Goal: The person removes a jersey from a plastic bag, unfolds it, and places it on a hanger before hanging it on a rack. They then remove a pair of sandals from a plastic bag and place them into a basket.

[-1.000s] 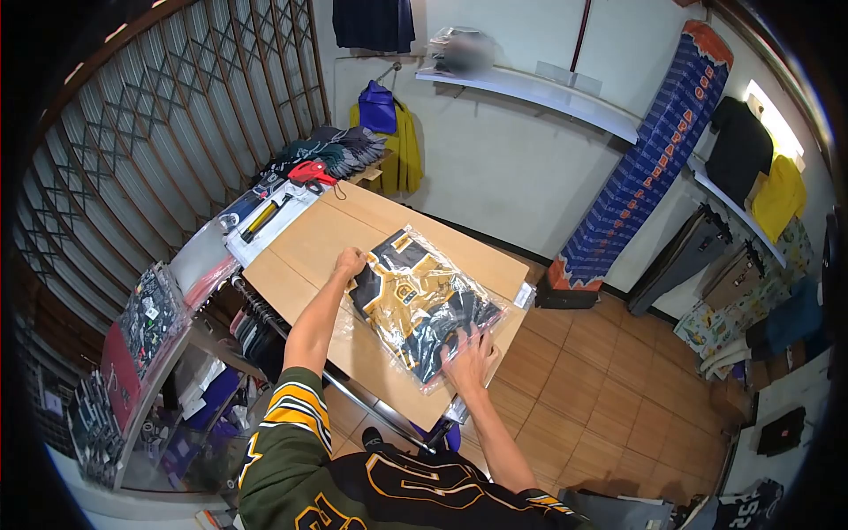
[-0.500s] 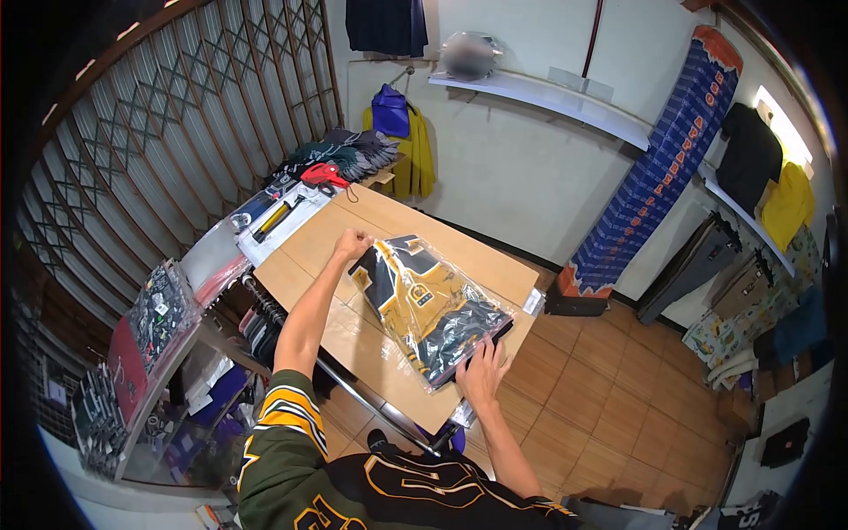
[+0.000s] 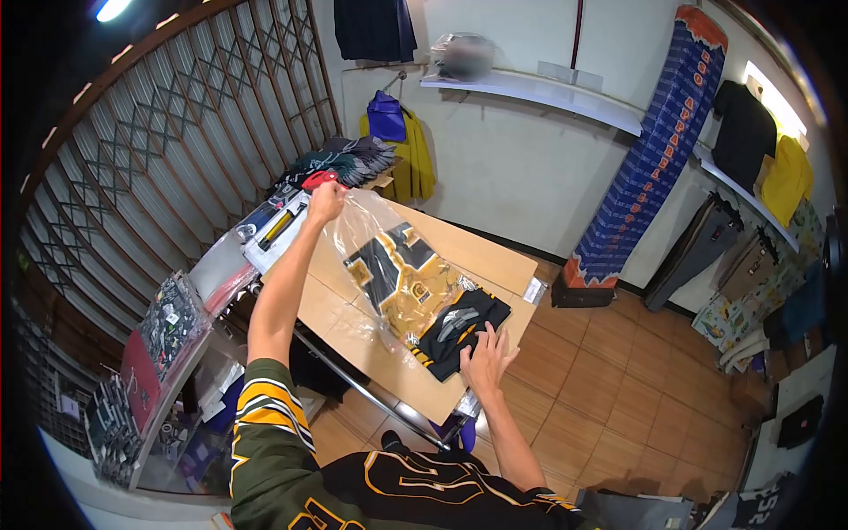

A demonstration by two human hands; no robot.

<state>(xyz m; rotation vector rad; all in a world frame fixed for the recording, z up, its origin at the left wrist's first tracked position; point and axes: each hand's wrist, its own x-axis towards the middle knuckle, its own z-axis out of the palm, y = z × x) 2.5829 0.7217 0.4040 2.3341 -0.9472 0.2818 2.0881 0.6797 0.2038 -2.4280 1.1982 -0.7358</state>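
Jersey (image 3: 422, 284) protrudes from a clear bag (image 3: 360, 215) clenched in left fingers (image 3: 332, 189), right fingers (image 3: 487, 346) splayed against fabric.

Left hand (image 3: 328, 200) closed, arm (image 3: 287, 283) outstretched

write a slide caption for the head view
Left hand grips one end of a clear bag partly covering a folded jersey; right hand rests at its uncovered end, on a brown table

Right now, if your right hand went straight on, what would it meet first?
The right hand would likely meet the folded garment at its fingertips; whether they touch is unclear.
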